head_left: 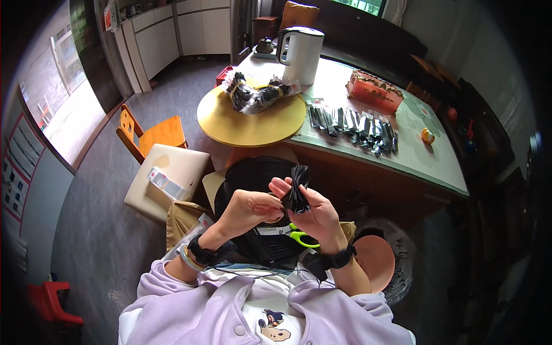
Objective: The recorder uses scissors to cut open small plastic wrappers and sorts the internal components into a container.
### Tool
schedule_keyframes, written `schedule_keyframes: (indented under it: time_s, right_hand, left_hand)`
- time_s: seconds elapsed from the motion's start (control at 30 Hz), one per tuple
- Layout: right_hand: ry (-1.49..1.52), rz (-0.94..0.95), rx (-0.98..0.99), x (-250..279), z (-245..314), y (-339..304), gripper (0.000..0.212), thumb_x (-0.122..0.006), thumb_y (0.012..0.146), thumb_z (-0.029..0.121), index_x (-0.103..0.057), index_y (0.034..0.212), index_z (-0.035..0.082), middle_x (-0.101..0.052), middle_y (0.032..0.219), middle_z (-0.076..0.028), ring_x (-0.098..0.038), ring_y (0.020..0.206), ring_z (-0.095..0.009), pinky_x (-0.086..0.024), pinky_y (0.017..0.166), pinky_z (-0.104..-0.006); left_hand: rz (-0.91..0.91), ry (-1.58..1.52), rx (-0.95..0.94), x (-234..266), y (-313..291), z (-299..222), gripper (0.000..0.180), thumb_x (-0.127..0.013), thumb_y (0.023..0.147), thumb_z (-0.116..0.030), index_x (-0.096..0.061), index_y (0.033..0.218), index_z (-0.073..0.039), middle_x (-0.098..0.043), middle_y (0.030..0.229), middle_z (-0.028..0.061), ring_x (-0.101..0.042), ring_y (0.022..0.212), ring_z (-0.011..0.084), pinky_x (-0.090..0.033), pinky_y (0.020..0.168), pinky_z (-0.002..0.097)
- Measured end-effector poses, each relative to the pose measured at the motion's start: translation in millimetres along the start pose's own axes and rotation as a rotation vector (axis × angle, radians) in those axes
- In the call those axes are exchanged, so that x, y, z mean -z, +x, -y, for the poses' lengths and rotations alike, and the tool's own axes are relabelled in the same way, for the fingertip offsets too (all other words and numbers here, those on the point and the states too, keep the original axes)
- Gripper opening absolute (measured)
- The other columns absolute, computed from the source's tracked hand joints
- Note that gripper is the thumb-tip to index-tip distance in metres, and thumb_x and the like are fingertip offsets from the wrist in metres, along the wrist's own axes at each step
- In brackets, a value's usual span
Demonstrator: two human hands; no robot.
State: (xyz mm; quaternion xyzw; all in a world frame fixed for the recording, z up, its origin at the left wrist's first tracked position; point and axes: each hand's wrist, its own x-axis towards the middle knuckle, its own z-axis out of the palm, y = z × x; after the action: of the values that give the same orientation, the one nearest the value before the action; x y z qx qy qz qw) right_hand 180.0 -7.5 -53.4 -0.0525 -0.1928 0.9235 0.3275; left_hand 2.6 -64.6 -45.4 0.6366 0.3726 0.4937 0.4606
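A bundle of thin black strips (297,191), gathered at its middle and fanned at the ends, is held in front of my chest. My right hand (317,215) cradles it against the palm, thumb along one side and fingertips behind it. My left hand (253,208) comes from the left with its thumb and fingers pinched at the bundle's lower left edge; the exact spot they grip is partly hidden. Beneath the hands, scissors with bright green handles (303,237) lie over a black bag or cloth (256,172) at my lap.
A round yellow board (253,133) carries bundled black strips in plastic (247,95). Rows of small black packets (353,127), a white kettle (303,56) and a pink box (375,92) stand on the table. A cream stool (167,172) is left; a pink bowl (375,261) sits right.
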Motion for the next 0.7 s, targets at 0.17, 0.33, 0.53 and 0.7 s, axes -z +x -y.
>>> schedule_keyframes:
  time_s: [0.17, 0.33, 0.53, 0.7]
  right_hand:
    - [-0.099, 0.093, 0.033, 1.3, -1.6, -1.5, 0.033, -0.038, 0.095, 0.018, -0.043, 0.124, 0.002, -0.044, 0.129, -0.019, -0.042, 0.121, -0.029, -0.037, 0.099, -0.0427]
    - [-0.389, -0.025, 0.324, -6.0, -17.2, 2.5, 0.026, -0.041, 0.094, 0.016, -0.047, 0.116, 0.004, -0.054, 0.116, -0.019, -0.053, 0.109, -0.028, -0.044, 0.092, -0.0406]
    - [-0.469, -0.075, 0.521, -13.3, -28.2, 10.0, 0.022, -0.042, 0.094, 0.014, -0.048, 0.112, 0.003, -0.057, 0.109, -0.018, -0.056, 0.105, -0.027, -0.045, 0.09, -0.0391]
    - [-0.545, -0.145, 0.62, -18.4, -29.0, 13.0, 0.023, -0.043, 0.094, 0.015, -0.047, 0.112, 0.001, -0.057, 0.109, -0.019, -0.056, 0.105, -0.028, -0.045, 0.089, -0.0371]
  left_hand:
    - [-0.118, -0.205, 0.124, -6.7, 1.4, -4.2, 0.011, -0.062, 0.08, 0.002, -0.059, 0.089, 0.008, -0.064, 0.084, 0.0104, -0.063, 0.077, 0.0137, -0.054, 0.07, 0.0254]
    - [-0.226, -0.255, 0.121, -15.6, -0.7, -3.1, 0.011, -0.063, 0.08, -0.002, -0.058, 0.087, 0.005, -0.063, 0.079, 0.0083, -0.063, 0.074, 0.0127, -0.054, 0.068, 0.023]
    - [-0.33, -0.26, 0.063, -25.2, -1.9, -0.8, 0.016, -0.065, 0.08, -0.005, -0.055, 0.088, 0.004, -0.062, 0.079, 0.0083, -0.064, 0.073, 0.0126, -0.054, 0.065, 0.0236]
    - [-0.332, -0.251, 0.134, -26.1, -0.2, -3.1, 0.017, -0.066, 0.079, -0.005, -0.053, 0.087, 0.002, -0.062, 0.081, 0.008, -0.063, 0.074, 0.0126, -0.054, 0.065, 0.0231]
